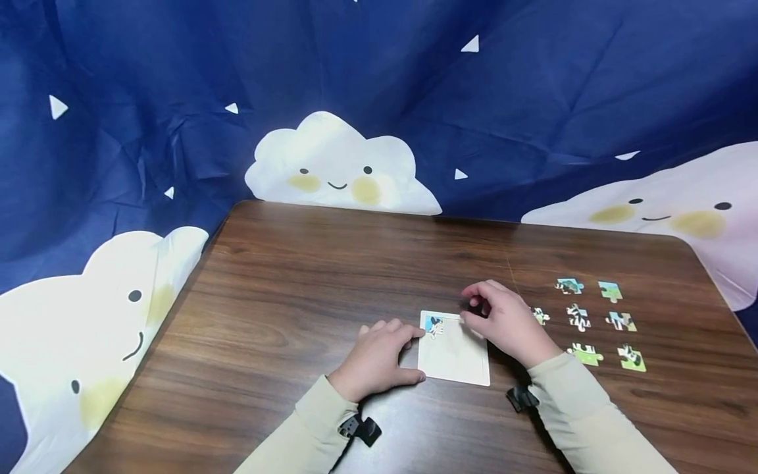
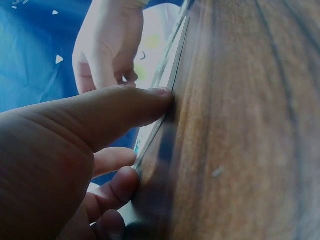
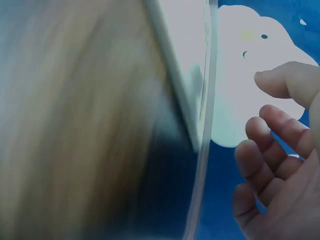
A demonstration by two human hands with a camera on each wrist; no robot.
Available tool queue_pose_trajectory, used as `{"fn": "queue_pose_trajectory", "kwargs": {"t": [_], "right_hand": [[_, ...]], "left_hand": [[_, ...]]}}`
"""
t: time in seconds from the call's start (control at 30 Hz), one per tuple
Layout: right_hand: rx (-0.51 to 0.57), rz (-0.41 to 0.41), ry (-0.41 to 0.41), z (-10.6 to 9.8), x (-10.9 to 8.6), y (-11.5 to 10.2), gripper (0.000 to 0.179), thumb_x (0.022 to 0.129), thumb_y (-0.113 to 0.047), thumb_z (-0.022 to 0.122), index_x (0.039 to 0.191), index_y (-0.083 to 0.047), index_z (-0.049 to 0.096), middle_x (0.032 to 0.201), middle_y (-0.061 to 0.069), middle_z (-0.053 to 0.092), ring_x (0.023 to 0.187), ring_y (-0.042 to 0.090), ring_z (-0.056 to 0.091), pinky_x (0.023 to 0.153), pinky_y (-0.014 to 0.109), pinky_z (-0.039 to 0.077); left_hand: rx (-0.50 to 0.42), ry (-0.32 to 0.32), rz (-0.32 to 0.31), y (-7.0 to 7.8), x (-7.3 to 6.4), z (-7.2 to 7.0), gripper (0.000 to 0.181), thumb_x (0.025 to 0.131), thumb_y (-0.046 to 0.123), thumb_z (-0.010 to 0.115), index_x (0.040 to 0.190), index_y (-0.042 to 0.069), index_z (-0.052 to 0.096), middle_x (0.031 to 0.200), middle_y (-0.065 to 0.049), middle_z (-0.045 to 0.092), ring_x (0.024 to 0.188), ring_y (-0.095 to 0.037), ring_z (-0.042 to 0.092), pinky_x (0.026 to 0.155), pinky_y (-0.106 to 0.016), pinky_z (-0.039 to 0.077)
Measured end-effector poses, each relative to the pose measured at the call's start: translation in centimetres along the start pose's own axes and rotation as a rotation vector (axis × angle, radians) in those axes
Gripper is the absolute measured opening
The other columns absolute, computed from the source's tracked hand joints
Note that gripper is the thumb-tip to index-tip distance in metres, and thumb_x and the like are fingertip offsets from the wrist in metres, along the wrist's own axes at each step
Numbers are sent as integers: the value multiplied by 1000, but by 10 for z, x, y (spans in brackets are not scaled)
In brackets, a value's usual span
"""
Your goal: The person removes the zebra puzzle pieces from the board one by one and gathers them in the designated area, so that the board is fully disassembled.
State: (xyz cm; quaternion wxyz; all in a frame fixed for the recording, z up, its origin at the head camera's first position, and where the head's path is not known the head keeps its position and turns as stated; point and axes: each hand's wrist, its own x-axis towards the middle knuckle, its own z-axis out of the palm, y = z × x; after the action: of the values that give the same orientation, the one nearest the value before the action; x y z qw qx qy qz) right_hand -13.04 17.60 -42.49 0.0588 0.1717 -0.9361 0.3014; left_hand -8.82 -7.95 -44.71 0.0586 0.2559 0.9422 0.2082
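Observation:
A white square puzzle tray lies flat on the table, with one blue and black-and-white jigsaw piece in its far left corner. My left hand rests at the tray's left side. Its index fingertip touches the edge by the far corner, and the thumb lies at the near corner. In the left wrist view the thumb meets the tray's edge. Over the tray's far right corner hovers my right hand. The right wrist view shows its fingers loosely bent and apart from the thumb, with nothing between them.
Several loose jigsaw pieces are spread in rows to the right of the tray, one partly hidden by the right hand. The brown wooden table ends at a blue cloth printed with smiling clouds.

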Motion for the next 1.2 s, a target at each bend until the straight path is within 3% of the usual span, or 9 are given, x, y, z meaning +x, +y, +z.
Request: {"fn": "queue_pose_trajectory", "kwargs": {"t": [0.3,0.57,0.67,0.93,1.2], "right_hand": [[-34,-2,81,-22,-9,21,28,85,-15,76,111,-7,69,99,3,65,86,21,58,76,40,46],[-3,38,216,-39,-17,40,23,84,-10,76,105,-4,70,90,3,64,79,15,56,72,20,40],[-15,44,234,-49,-17,51,26,83,-9,77,106,-3,69,91,6,63,78,14,55,71,18,39],[-104,98,158,-80,-13,88,34,85,-14,74,115,-1,66,100,14,63,85,20,55,73,25,37],[-138,115,54,-92,-8,115,37,84,-10,70,118,1,64,106,19,62,89,30,59,73,27,39]], "left_hand": [[2,10,11,0,-2,-1,67,74,53,81,133,27,62,101,14,57,94,-9,50,75,-28,29],[5,13,8,0,-1,-1,68,73,53,82,133,27,63,100,14,56,93,-9,49,74,-28,29],[2,10,4,0,-1,-1,68,73,53,82,133,27,62,99,14,56,92,-8,49,74,-28,29],[2,14,9,-1,-1,-1,67,74,53,81,132,27,63,97,14,55,90,-8,49,73,-28,29],[0,19,11,-2,-2,0,65,73,53,82,131,27,64,94,15,53,88,-7,47,73,-27,29]]}}
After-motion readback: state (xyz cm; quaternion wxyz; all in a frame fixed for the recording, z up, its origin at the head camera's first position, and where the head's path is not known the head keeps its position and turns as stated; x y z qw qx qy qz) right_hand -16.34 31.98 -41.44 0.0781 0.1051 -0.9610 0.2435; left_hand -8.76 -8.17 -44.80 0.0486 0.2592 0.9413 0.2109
